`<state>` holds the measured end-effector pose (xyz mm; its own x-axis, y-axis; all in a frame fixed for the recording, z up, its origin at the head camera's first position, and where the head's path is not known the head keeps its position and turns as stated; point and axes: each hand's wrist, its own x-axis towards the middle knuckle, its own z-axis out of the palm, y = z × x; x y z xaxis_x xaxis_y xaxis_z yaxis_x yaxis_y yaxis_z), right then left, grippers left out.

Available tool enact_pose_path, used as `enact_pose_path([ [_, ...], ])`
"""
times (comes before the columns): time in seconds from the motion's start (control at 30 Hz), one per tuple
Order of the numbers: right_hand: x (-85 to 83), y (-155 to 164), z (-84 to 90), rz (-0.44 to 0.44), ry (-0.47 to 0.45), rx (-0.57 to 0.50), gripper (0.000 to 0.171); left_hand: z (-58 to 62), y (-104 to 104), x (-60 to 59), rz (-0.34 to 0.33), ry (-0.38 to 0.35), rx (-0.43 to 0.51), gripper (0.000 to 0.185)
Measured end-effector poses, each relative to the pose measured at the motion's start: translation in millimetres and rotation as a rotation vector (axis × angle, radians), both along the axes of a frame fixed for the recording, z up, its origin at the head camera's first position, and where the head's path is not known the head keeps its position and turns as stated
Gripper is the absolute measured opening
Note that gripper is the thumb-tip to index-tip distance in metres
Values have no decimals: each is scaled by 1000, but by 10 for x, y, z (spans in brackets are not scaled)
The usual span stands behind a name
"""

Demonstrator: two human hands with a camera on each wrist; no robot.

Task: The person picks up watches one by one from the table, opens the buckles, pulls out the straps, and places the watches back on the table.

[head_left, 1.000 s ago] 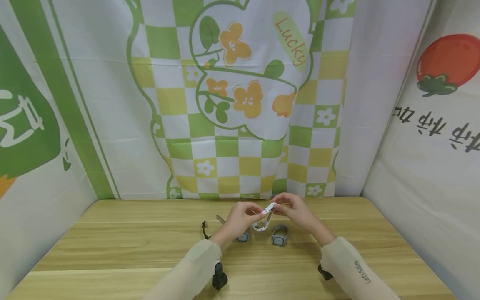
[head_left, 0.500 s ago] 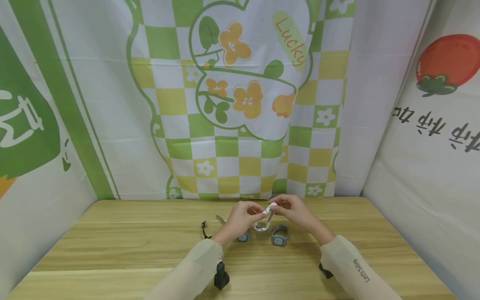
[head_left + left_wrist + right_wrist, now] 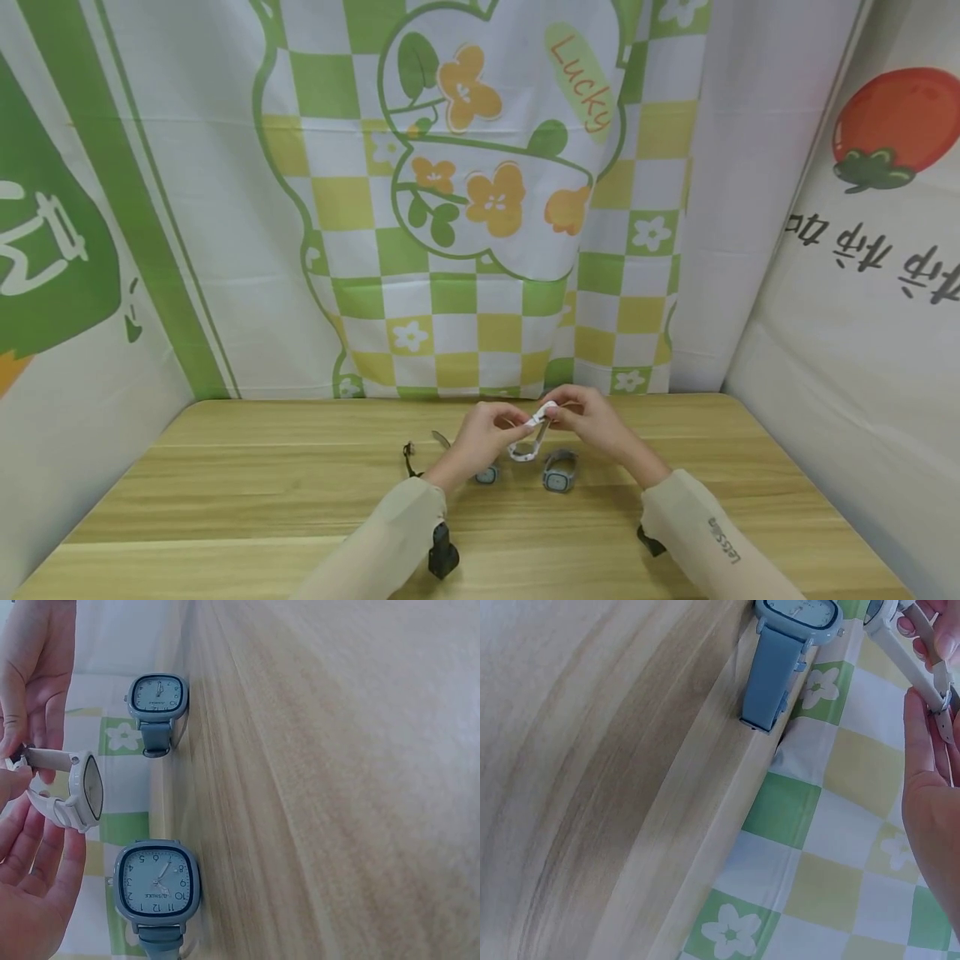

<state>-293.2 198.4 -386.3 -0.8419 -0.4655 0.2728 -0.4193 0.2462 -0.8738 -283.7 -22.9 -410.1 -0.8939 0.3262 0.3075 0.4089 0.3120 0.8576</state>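
I see the white watch (image 3: 527, 443) held up above the bench (image 3: 225, 492), just in front of the two blue watches, its looped strap hanging between both hands. My left hand (image 3: 480, 437) pinches one end of the pale, smooth strap, and my right hand (image 3: 592, 421) pinches the other end at the small metal buckle (image 3: 943, 701); both sets of fingers are curled narrow around the strap. In the left wrist view the white watch (image 3: 79, 791) shows a rounded square case seen edge-on, with the strap running toward the fingers (image 3: 30, 667). Just below the white watch, a blue watch (image 3: 558, 472) lies on the wood, with a rounded square face, white dial and matte blue strap. A second blue watch (image 3: 486, 475) sits beside it, partly hidden behind my left hand; up close it has the same shape and dial (image 3: 156, 883). Further left of the white watch, a dark thin strap piece (image 3: 408, 458) lies on the bench, too small to make out. The bench is light wood with long streaked grain, and behind it hangs a green and yellow checked cloth (image 3: 480, 250) printed with flowers.
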Motion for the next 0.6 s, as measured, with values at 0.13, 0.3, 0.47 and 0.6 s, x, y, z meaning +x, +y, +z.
enact_pose_path([
  [0.13,9,0,5,-9,-18,-17,21,1,-9,0,-2,6,-10,13],
  [0.3,19,-10,9,-23,-26,-32,22,11,-11,13,-2,9,-29,14],
  [0.47,21,-27,8,-49,-12,-49,21,16,-10,27,-2,23,-40,14],
  [0.6,31,-41,16,-69,-1,-56,20,7,-8,24,-3,33,-36,13],
])
